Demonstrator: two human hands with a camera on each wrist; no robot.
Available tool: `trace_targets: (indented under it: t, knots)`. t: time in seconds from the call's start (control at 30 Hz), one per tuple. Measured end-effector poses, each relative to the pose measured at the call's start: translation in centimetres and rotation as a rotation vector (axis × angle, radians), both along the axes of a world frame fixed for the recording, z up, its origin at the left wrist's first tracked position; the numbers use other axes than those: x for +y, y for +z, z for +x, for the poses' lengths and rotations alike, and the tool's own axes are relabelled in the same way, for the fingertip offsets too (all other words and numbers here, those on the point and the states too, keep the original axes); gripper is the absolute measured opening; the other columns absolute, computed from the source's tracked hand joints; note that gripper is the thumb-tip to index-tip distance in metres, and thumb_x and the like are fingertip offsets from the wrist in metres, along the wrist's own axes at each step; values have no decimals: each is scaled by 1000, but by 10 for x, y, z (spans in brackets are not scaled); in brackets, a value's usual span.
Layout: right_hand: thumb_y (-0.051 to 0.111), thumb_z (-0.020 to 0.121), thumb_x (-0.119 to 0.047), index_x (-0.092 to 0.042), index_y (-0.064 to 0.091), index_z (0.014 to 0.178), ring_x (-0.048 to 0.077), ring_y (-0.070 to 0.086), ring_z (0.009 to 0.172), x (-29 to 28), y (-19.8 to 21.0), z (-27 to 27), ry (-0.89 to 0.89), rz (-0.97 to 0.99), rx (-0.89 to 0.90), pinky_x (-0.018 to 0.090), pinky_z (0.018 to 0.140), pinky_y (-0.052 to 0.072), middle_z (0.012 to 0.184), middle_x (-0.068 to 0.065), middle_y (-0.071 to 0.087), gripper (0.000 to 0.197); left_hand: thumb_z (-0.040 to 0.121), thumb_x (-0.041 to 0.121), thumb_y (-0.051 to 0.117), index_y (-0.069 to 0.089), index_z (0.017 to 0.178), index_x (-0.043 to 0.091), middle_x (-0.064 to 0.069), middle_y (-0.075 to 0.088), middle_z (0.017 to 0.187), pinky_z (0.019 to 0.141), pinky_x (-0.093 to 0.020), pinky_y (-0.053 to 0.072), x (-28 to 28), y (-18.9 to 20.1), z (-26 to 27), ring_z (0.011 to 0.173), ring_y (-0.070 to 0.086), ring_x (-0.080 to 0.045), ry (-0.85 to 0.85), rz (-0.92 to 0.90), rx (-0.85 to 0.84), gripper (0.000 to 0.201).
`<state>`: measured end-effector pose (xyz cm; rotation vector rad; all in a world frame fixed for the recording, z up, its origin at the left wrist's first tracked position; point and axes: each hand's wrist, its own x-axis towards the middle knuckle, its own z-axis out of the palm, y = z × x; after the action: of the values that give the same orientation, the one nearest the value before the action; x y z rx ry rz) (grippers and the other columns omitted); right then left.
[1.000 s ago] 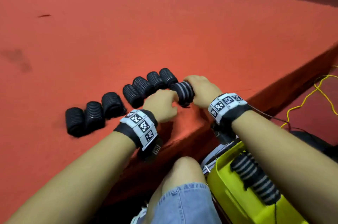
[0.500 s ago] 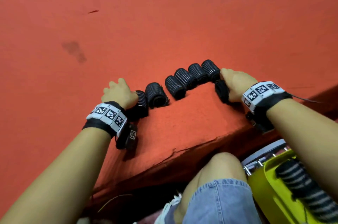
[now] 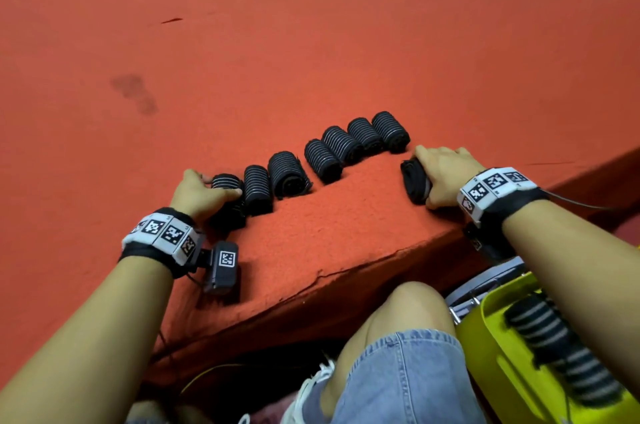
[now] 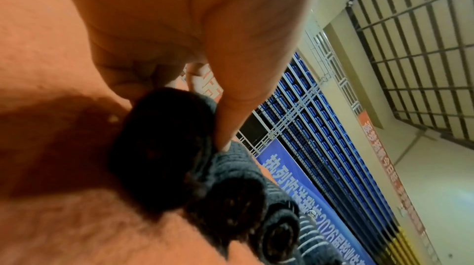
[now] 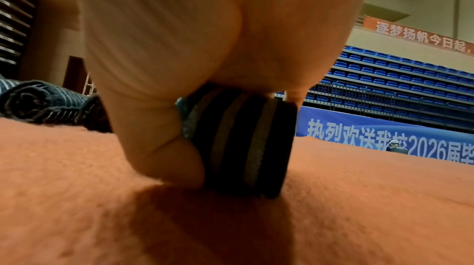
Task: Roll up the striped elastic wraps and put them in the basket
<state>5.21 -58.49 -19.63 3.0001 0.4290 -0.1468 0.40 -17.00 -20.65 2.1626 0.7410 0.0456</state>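
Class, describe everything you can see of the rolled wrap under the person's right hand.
The rolled wrap is a short, tightly wound cylinder of black elastic fabric with pale grey stripes around it. It lies on the red carpeted platform near the edge, right of the row. The right hand grips it from above, thumb against one end.

On my platform: seven rolls in a row near the front edge. My left hand on the leftmost; right hand on another, right of the row. Basket below right, wraps inside.
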Motion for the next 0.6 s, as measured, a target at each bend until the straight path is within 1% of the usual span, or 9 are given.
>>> trace_targets:
  t: [0.07, 0.13, 0.2, 0.27, 0.33, 0.4, 0.47, 0.53, 0.6]
  knots:
    - [82, 60, -32, -24, 32, 99, 29, 61, 97, 0, 5, -3, 11, 17, -31, 37, 78, 31, 94, -2, 55, 64, 73, 24, 88, 45, 109, 15, -12, 64, 104, 77, -41, 57, 0, 6, -5, 85, 67, -28, 24, -61, -69, 57]
    - [87, 55, -38, -24, 28, 99, 30, 61, 93, 0, 10, -8, 21, 54, -57, 37, 78, 33, 94, -3, 46, 75, 75, 20, 87, 44, 109, 16, -12, 62, 99, 76, -42, 56, -1, 17, -8, 89, 68, -30, 25, -58, -154, 55]
    - [89, 55, -39, -22, 28, 99, 33, 61, 90, -1, 12, -13, 16, 108, -98, 37, 77, 35, 95, -3, 41, 78, 72, 22, 88, 44, 108, 16, -12, 63, 98, 78, -45, 56, -5, 34, -12, 95, 68, -33, 7, -12, -245, 58]
    - [87, 57, -40, -21, 26, 97, 35, 62, 87, 0, 12, -20, 6, 145, -148, 36, 71, 34, 93, -2, 41, 75, 69, 26, 90, 44, 108, 16, -12, 66, 99, 77, -48, 58, -15, 52, -18, 91, 68, -32, -47, 55, -321, 60]
    - [86, 57, -42, -21, 26, 95, 37, 62, 85, 1, 13, -26, -10, 194, -188, 36, 66, 34, 93, -1, 43, 75, 69, 28, 89, 44, 107, 17, -11, 68, 98, 75, -50, 59, -32, 69, -21, 86, 69, -31, -147, 88, -354, 60]
    - [87, 56, -44, -21, 26, 95, 37, 62, 84, -1, 16, -32, -37, 267, -212, 37, 62, 36, 94, 1, 46, 76, 70, 28, 88, 42, 105, 19, -8, 68, 94, 72, -50, 59, -56, 83, -23, 82, 70, -29, -267, 108, -368, 58]
    - [87, 57, -43, -21, 27, 95, 37, 59, 84, -7, 23, -43, -64, 352, -233, 38, 62, 37, 95, 1, 47, 74, 71, 28, 87, 42, 104, 20, -6, 69, 90, 69, -45, 59, -86, 90, -22, 77, 69, -26, -413, 138, -358, 57]
    - [85, 58, -39, -19, 29, 94, 37, 55, 80, -18, 33, -57, -106, 437, -243, 39, 62, 39, 93, 1, 47, 69, 73, 25, 86, 42, 105, 19, -5, 70, 88, 64, -41, 57, -125, 92, -22, 72, 69, -25, -584, 153, -326, 55]
    - [83, 57, -36, -18, 30, 92, 36, 52, 77, -35, 43, -73, -145, 514, -246, 42, 62, 43, 89, 1, 47, 66, 73, 24, 85, 42, 106, 18, -3, 68, 91, 65, -39, 54, -168, 89, -21, 76, 68, -27, -772, 165, -326, 54]
